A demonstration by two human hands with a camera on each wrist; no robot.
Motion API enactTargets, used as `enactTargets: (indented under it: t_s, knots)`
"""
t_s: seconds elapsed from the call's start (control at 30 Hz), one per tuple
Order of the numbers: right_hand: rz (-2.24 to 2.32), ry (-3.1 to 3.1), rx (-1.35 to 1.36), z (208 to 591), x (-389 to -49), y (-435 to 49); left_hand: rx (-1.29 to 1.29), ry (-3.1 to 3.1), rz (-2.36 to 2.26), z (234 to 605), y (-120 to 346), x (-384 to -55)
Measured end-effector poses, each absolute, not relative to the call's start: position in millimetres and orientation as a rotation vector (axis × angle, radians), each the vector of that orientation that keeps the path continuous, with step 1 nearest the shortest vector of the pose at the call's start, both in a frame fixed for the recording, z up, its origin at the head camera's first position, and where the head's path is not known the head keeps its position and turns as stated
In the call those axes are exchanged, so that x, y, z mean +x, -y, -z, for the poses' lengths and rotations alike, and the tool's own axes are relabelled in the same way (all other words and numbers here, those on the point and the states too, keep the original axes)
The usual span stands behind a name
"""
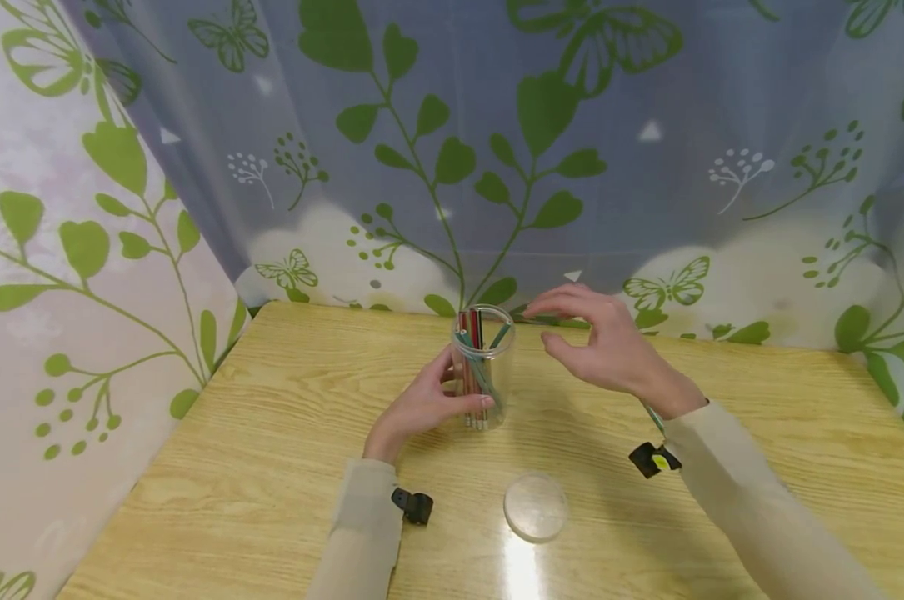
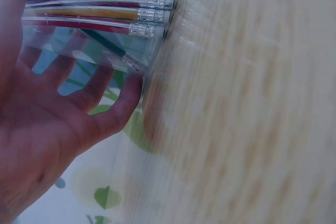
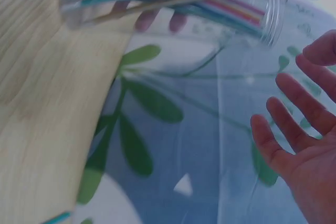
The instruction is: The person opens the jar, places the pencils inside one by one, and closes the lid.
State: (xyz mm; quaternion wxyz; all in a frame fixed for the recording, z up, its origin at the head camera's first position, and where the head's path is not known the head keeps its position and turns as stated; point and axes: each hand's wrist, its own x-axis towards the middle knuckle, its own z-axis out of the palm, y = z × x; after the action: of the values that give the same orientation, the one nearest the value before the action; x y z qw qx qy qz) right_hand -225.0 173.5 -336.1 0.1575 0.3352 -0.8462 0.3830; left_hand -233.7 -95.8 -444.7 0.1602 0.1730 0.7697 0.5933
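Note:
A clear jar [image 1: 506,367] stands upright near the table's back edge, with several pencils [image 1: 470,375] inside it. My left hand [image 1: 429,402] grips the jar low on its side, thumb across the front and fingers behind. In the left wrist view the pencils' [image 2: 118,14] metal-banded eraser ends sit at the jar's bottom. To the right of the jar's mouth my right hand [image 1: 597,337] is raised, its fingers loosely bent and holding nothing. The right wrist view shows those fingers [image 3: 296,95] apart from the jar's ringed rim [image 3: 274,14].
A round clear lid [image 1: 536,507] lies flat on the wooden table [image 1: 272,433] in front of the jar. Part of a teal pencil [image 1: 652,415] shows on the table beneath my right wrist. Behind the table hangs a leaf-patterned curtain [image 1: 272,167].

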Motion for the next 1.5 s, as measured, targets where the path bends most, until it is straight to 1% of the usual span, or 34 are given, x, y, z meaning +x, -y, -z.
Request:
enactTargets:
  t_s: [0.4,0.77,1.07,1.3,1.5]
  knots:
    - [-1.097,2.627,0.645,364.2,-217.7,-229.2,0.450,-2.206,-1.667,445.8,97.3,-233.2]
    - [-1.026,2.767,0.442,396.3,-229.9,-261.0,0.460,-2.183,-1.640,441.1,100.3,-234.5]
    - [-0.975,2.890,0.350,418.6,-243.4,-273.5,0.473,-2.173,-1.629,440.5,99.9,-235.6]
    - [-0.955,2.994,0.291,428.4,-253.7,-276.9,0.478,-2.170,-1.635,440.1,98.8,-235.9]
    - [-0.890,3.036,0.321,436.3,-259.9,-276.6,0.481,-2.169,-1.635,440.6,98.9,-235.4]
